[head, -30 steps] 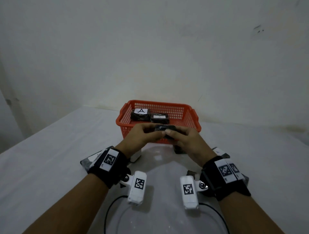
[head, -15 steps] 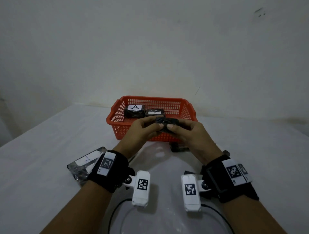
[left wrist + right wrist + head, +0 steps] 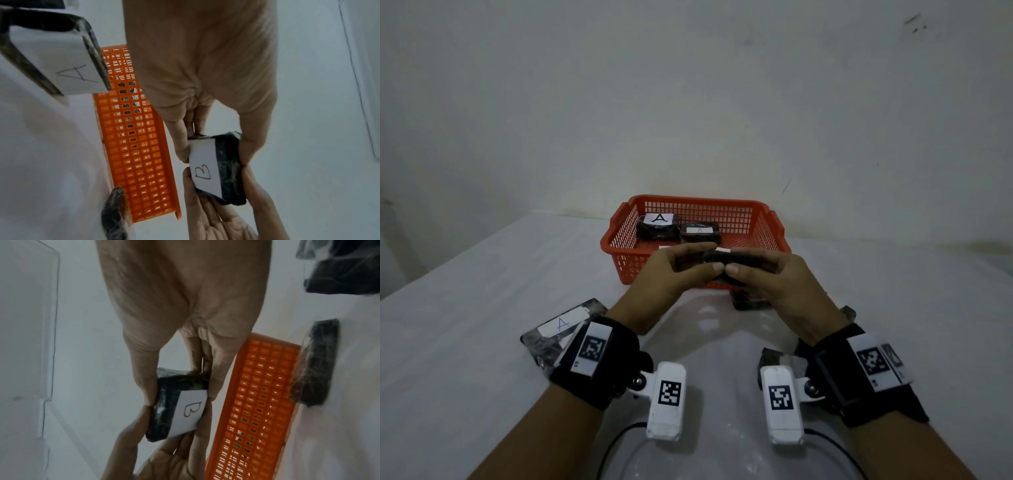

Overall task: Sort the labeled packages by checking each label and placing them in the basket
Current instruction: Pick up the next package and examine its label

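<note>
A small black wrapped package (image 3: 722, 257) is held in the air just in front of the red basket (image 3: 698, 200). My left hand (image 3: 710, 257) pinches its left end and my right hand (image 3: 732, 263) pinches its right end. Its white label faces down towards my wrists. That label (image 3: 202, 168) reads B in the left wrist view, and the label (image 3: 191, 413) reads the same in the right wrist view. Two black packages lie in the basket, one marked A (image 3: 658, 226) and a flatter one (image 3: 700, 233).
A flat package labelled A (image 3: 558, 329) lies on the white table by my left wrist. Another dark package (image 3: 748, 302) sits under my right hand against the basket front, and one more (image 3: 777, 359) lies near my right wrist. A wall stands behind the basket.
Both hands have kept their hold on the package in front of the basket. The head view has swung, so the A package by my left wrist shows more fully.
</note>
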`<move>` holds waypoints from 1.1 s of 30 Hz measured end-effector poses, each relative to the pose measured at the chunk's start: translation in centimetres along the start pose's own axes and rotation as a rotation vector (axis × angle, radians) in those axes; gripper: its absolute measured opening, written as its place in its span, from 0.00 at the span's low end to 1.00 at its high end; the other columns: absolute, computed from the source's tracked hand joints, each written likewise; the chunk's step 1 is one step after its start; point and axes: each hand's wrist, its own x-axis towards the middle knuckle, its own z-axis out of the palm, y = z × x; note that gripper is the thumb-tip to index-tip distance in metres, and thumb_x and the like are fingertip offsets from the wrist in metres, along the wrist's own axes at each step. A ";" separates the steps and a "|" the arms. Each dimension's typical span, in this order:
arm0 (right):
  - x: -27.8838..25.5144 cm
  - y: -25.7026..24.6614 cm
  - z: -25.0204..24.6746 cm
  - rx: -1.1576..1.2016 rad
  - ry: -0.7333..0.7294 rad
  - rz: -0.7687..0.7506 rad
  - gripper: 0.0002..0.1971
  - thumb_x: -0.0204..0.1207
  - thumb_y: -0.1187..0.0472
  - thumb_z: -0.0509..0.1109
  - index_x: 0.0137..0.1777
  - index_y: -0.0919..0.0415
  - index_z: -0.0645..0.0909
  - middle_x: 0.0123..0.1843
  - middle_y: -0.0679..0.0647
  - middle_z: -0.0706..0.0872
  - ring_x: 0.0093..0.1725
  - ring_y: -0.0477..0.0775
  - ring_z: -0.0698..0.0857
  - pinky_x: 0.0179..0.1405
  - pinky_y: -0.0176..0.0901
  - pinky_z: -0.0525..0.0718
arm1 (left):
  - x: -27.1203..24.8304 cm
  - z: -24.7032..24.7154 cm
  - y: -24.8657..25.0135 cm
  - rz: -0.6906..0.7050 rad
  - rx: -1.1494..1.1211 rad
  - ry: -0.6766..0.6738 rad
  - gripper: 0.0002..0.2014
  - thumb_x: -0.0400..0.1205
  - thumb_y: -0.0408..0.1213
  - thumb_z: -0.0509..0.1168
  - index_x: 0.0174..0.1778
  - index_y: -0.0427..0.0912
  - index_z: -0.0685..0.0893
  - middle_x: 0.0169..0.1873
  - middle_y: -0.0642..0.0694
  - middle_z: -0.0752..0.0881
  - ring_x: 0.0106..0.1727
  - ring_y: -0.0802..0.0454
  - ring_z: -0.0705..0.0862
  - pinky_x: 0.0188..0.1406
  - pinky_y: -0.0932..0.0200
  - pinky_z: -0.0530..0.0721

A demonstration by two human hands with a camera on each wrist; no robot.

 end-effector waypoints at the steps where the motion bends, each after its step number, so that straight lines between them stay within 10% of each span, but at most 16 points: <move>1: 0.0 0.0 0.0 0.013 -0.014 0.017 0.25 0.67 0.56 0.83 0.66 0.58 0.90 0.59 0.55 0.96 0.62 0.55 0.94 0.70 0.56 0.88 | -0.1 0.0 0.1 0.013 0.011 0.020 0.29 0.75 0.45 0.77 0.73 0.44 0.84 0.61 0.49 0.92 0.64 0.55 0.90 0.69 0.49 0.87; 13: 0.0 0.4 -0.1 0.056 -0.050 0.039 0.34 0.61 0.59 0.85 0.71 0.59 0.85 0.64 0.55 0.94 0.67 0.53 0.91 0.73 0.55 0.86 | -0.3 -0.6 0.5 0.086 0.035 0.028 0.26 0.76 0.27 0.78 0.70 0.46 0.84 0.61 0.50 0.92 0.65 0.59 0.89 0.58 0.65 0.88; 18: 0.0 0.5 0.4 0.152 -0.043 0.173 0.18 0.79 0.58 0.75 0.65 0.67 0.88 0.56 0.62 0.95 0.55 0.58 0.94 0.50 0.43 0.93 | -0.5 0.1 0.5 0.091 0.018 -0.071 0.37 0.73 0.16 0.76 0.78 0.42 0.77 0.69 0.49 0.86 0.69 0.59 0.87 0.59 0.64 0.88; 24: -0.2 1.1 0.1 0.000 0.018 0.143 0.14 0.79 0.61 0.78 0.63 0.61 0.91 0.56 0.61 0.96 0.58 0.64 0.94 0.66 0.65 0.89 | -0.3 0.6 0.1 0.045 0.056 0.021 0.22 0.82 0.35 0.73 0.74 0.45 0.83 0.62 0.52 0.91 0.63 0.57 0.90 0.60 0.60 0.90; 33: -0.1 1.1 0.3 -0.038 0.078 0.113 0.18 0.75 0.53 0.82 0.62 0.59 0.93 0.53 0.59 0.96 0.55 0.61 0.96 0.60 0.71 0.91 | -0.3 0.6 -0.1 0.076 0.048 0.037 0.17 0.81 0.30 0.74 0.66 0.42 0.88 0.56 0.50 0.94 0.58 0.59 0.92 0.52 0.67 0.89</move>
